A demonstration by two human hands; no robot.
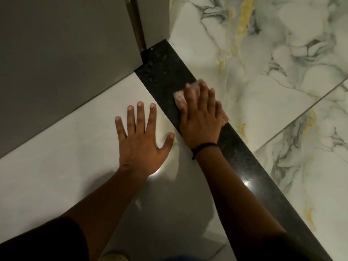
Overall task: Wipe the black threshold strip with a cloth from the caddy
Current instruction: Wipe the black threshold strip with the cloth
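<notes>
A black speckled threshold strip point(163, 72) runs diagonally from the door frame at top centre down to the bottom right. My right hand point(200, 117) lies flat on the strip, pressing a small pale pink cloth point(178, 96) that shows under and beyond the fingertips. A black band circles that wrist. My left hand point(141, 136) rests palm down with fingers spread on the plain white floor tile point(66, 147) to the left of the strip, holding nothing. The caddy is not in view.
A grey door point(66, 53) and its frame point(156, 21) stand at the upper left, meeting the strip's far end. Marble-patterned tiles point(263, 72) with grey and yellow veins lie to the right of the strip.
</notes>
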